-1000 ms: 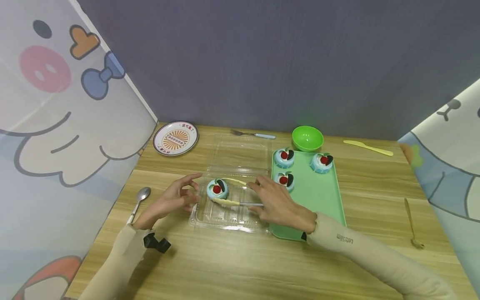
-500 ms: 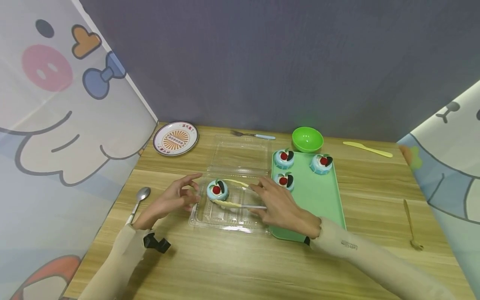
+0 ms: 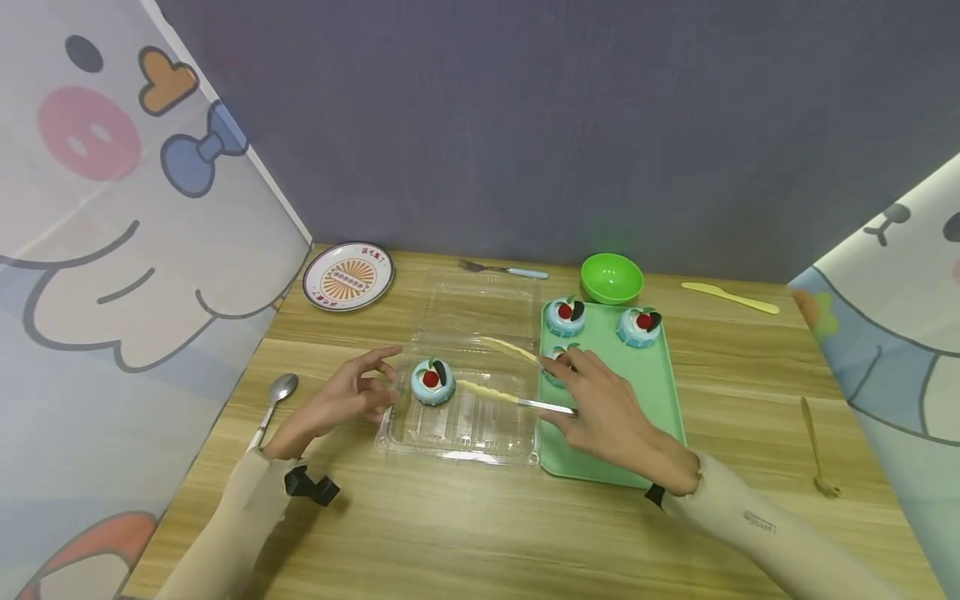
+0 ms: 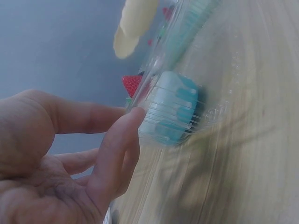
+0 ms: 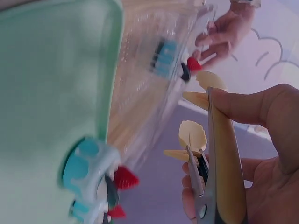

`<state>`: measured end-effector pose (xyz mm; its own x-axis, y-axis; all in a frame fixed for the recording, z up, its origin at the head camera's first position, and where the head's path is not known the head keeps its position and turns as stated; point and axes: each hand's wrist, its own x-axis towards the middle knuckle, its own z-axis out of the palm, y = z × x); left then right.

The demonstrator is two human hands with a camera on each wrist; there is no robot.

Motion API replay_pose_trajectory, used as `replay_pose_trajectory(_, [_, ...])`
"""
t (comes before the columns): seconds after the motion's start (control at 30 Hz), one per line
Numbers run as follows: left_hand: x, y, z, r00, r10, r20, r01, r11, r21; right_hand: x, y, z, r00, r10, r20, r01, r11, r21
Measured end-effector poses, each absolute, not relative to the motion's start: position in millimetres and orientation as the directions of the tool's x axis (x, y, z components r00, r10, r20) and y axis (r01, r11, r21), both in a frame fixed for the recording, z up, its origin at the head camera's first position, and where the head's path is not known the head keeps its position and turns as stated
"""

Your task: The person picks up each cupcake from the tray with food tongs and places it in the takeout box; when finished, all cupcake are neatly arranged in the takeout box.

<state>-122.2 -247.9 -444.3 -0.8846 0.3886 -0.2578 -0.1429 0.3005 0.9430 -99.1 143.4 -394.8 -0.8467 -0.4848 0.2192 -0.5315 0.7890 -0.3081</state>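
A clear plastic clamshell container (image 3: 465, 456) lies with its lid folded back. One blue cupcake (image 3: 431, 383), topped with a red berry, sits in its left end. At that end, the thumb and fingertips of my left hand (image 3: 341, 402) pinch the container's rim. My right hand (image 3: 611, 412) grips metal tongs (image 3: 547, 407) with cream-coloured tips. The tongs' tips are spread apart with nothing between them, above the container and right of the cupcake. Beneath the right hand, a green tray (image 3: 641, 375) carries 3 similar cupcakes (image 5: 91, 163), one partly hidden by the fingers.
A patterned plate (image 3: 348, 277) is at the back left, a fork (image 3: 502, 269) behind the lid. A green bowl (image 3: 612, 279) stands behind the tray. To the right lie a yellow knife (image 3: 730, 297) and a thin gold-coloured utensil (image 3: 816, 446); a spoon (image 3: 282, 388) lies left.
The tongs, previously around the cupcake in the container, have spread off it and moved right with my right hand, toward the tray. The cupcake stays put. My left hand has not moved.
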Motion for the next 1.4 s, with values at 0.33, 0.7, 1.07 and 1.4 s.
replay_pose_trajectory(0.33, [-122.0,-248.4,-445.5,-0.885,0.389,-0.257,-0.142,0.301,0.943,-88.7,199.3,-390.5,-0.869,-0.388,0.308,-0.471,0.838,-0.276])
replay_pose_trajectory(0.7, [-123.1,-249.2,-444.9,-0.887,0.385,-0.256,-0.137,0.311,0.94,-67.3,244.9,-403.5,-0.915,-0.28,0.29,-0.352,0.905,-0.239])
replay_pose_trajectory(1.07, [-122.9,-248.9,-446.4,-0.887,0.383,-0.258,-0.138,0.313,0.94,-68.4,246.2,-419.7,-0.939,-0.271,0.212,-0.318,0.918,-0.238])
replay_pose_trajectory(1.4, [-122.5,-247.8,-445.8,-0.888,0.389,-0.247,-0.126,0.311,0.942,-79.3,238.8,-428.9,-0.921,-0.296,0.253,-0.354,0.907,-0.229])
